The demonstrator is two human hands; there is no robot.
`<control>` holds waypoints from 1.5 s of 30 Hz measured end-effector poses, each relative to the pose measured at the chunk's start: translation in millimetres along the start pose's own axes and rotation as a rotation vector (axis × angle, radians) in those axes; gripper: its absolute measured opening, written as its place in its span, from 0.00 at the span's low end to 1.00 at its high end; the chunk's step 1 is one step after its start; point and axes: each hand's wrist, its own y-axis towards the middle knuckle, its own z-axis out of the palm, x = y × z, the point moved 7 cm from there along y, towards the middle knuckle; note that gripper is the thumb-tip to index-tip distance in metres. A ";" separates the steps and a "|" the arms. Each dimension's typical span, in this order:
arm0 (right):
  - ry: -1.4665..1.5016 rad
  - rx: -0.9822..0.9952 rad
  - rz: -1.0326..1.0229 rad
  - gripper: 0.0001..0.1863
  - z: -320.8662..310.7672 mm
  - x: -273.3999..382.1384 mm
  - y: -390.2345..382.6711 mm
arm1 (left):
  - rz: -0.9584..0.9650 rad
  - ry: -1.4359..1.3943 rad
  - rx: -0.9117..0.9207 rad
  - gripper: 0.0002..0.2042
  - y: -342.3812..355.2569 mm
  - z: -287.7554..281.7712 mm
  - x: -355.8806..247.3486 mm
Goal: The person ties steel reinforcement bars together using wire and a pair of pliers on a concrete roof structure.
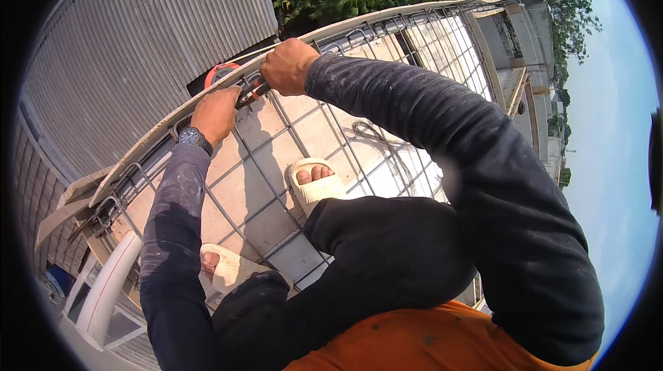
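Note:
My left hand (pixel 215 114), with a dark watch on its wrist, is closed at the edge bars beside a long wooden form board (pixel 148 138). Just ahead and to the right, my right hand (pixel 289 67) is a fist by the same board. In the gap between them shows a small piece with orange-red parts (pixel 258 88), possibly a tool's handles; its kind is unclear. What either fist holds is hidden. A grid of steel reinforcing bars (pixel 250 154), with bent ends along the board, spreads over pale panels below my hands.
My feet in cream sandals (pixel 318 188) are among the bars. A loose coil of wire (pixel 369 131) lies to the right. Beyond the board are an orange-red object (pixel 219 73) and a corrugated roof (pixel 159 26) lower down. A white pipe (pixel 109 288) stands at lower left.

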 end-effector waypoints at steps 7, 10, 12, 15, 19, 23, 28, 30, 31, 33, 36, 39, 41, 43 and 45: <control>0.809 0.028 -0.052 0.18 98.6 26.2 -37.7 | 0.135 -0.147 0.159 0.18 -30.5 -24.2 13.0; 1.515 0.400 -0.051 0.20 160.8 64.5 -76.9 | -0.029 -0.399 0.248 0.19 -42.6 -42.9 17.2; 1.540 0.303 -0.047 0.24 178.6 75.9 -89.8 | -0.079 -0.394 0.173 0.20 -57.9 -61.5 30.4; 1.227 -0.142 0.015 0.32 172.0 79.7 -90.8 | -0.268 -0.512 0.224 0.20 -120.1 -71.3 49.5; 1.083 -0.268 0.036 0.40 159.6 79.6 -75.9 | -0.687 -0.809 0.426 0.22 -235.2 -49.6 41.8; 1.068 -0.347 0.019 0.35 172.9 77.9 -61.5 | -1.036 -1.017 0.552 0.23 -357.4 -6.9 29.5; 0.974 -0.288 -0.115 0.35 162.7 79.0 -51.5 | -1.324 -1.216 0.094 0.20 -463.3 15.8 -52.3; 0.904 -0.253 -0.147 0.36 161.4 74.2 -44.3 | -1.321 -1.114 0.106 0.18 -472.8 13.6 -74.7; 0.867 -0.230 -0.170 0.35 165.3 71.4 -38.6 | -1.323 -1.061 0.100 0.18 -477.6 17.6 -81.0; 0.771 -0.176 -0.215 0.36 173.4 67.7 -27.1 | -1.359 -1.241 0.004 0.17 -487.5 46.1 -87.1; 0.619 -0.135 -0.358 0.39 163.9 57.7 -8.9 | -1.226 -1.377 -0.209 0.16 -492.3 94.9 -79.8; 0.413 0.117 -0.315 0.33 75.2 62.8 11.4 | -1.013 -1.425 -0.501 0.16 -465.3 118.5 -47.7; 0.419 0.150 -0.297 0.28 0.6 102.9 20.5 | -0.869 -1.523 -0.746 0.14 -442.7 134.4 -25.1; 0.788 0.159 -0.563 0.26 -47.5 165.4 11.9 | -0.775 -1.654 -0.818 0.10 -415.7 114.3 1.7; 1.097 0.429 -0.625 0.26 -50.9 224.6 8.7 | -0.629 -1.679 -0.892 0.07 -393.1 89.2 11.9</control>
